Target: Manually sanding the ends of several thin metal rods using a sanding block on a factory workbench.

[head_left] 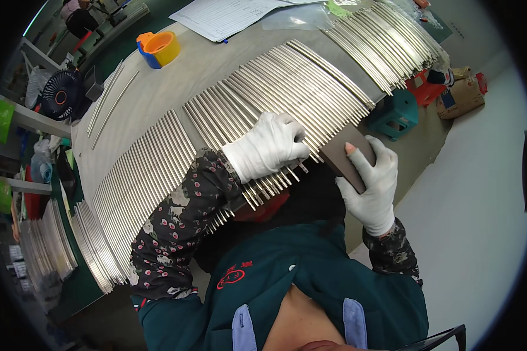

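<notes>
Many thin, shiny metal rods (310,88) lie side by side in a wide row, their near ends at the table's front edge. My left hand (269,145), in a white glove, rests on the middle of this row. Its fingers are curled down over the rods near their ends, and the fingertips are partly hidden. At the right end of the row, my right hand (372,187) grips a flat grey-brown block (348,161). This glove leaves the thumb tip bare. The block's far edge touches or lies close to the ends of the rods.
More rods (386,44) are bunched at the far right, and others (146,169) spread to the left. An orange-yellow tape roll (160,48) and paper sheets (225,17) sit at the back. Beyond are a black fan (61,95), a teal stool (397,114) and a carton (461,98).
</notes>
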Demonstrator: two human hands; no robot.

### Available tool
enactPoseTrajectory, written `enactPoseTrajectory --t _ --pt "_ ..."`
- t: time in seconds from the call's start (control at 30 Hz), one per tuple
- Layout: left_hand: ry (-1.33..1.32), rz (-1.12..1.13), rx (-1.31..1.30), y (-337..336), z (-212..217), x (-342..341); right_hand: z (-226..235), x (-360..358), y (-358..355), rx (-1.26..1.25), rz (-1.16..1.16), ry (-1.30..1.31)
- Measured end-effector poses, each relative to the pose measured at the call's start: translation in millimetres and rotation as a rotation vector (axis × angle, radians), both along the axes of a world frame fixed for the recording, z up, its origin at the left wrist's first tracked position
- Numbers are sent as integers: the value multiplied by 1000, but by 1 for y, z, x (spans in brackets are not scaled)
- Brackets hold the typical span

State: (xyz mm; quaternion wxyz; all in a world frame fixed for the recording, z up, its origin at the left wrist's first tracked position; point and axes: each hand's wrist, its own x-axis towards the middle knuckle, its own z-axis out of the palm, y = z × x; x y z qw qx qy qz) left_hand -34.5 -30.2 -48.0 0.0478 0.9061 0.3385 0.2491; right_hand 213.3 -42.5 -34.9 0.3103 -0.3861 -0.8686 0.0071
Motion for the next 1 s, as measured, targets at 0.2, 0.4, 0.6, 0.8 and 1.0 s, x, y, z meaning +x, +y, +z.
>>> enactPoseTrajectory --t 0.2,0.4,0.6,0.8,1.0 --pt "38 57 -59 -3 9 -20 -1 8 -1 1 -5 8" --pt "58 -6 -261 -17 8 -18 -2 8 1 -14 15 30" --pt "107 22 -278 -14 7 -13 0 7 1 -16 53 19" --pt "85 361 -69 -23 10 -28 0 -10 -19 -103 205 -25" --pt "363 485 -155 -21 -5 -32 -8 -13 -5 -63 198 -72"
